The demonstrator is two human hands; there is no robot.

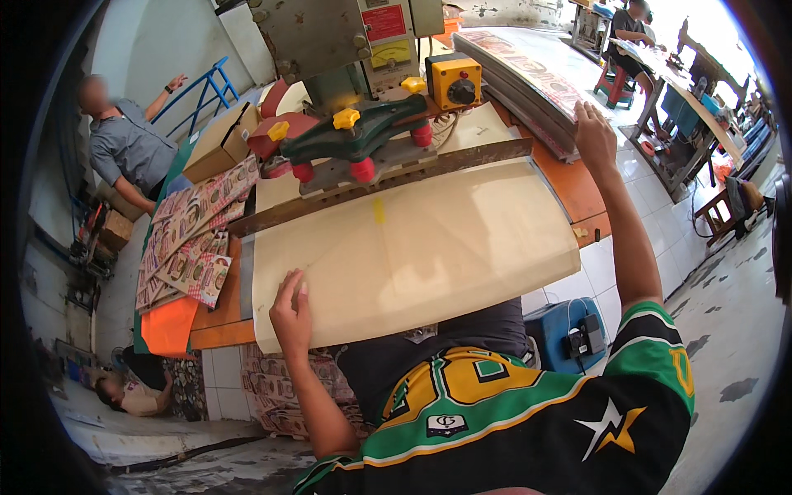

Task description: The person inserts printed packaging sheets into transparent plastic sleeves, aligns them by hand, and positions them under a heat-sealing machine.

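Observation:
My left hand (pixel 290 313) lies on the near left part of a wide cream sheet (pixel 429 239), fingers extended and holding nothing. This sheet covers the bed of a press machine (pixel 355 144) with a green clamp frame, yellow knobs and red feet. A long metal bar (pixel 470 162) runs along the sheet's far edge. Out to the far right, my right hand (pixel 596 132) reaches to the near corner of a stack of printed sheets (pixel 528 70). Its fingers look stretched out over the stack's edge; their undersides are hidden.
Loose printed packaging pieces (pixel 194 231) are piled at the left, beside an orange sheet (pixel 169 327) and a cardboard box (pixel 221 142). A yellow control box (pixel 454 80) stands behind the bar. A blue container (pixel 561 334) is at right below. Other people are farther off.

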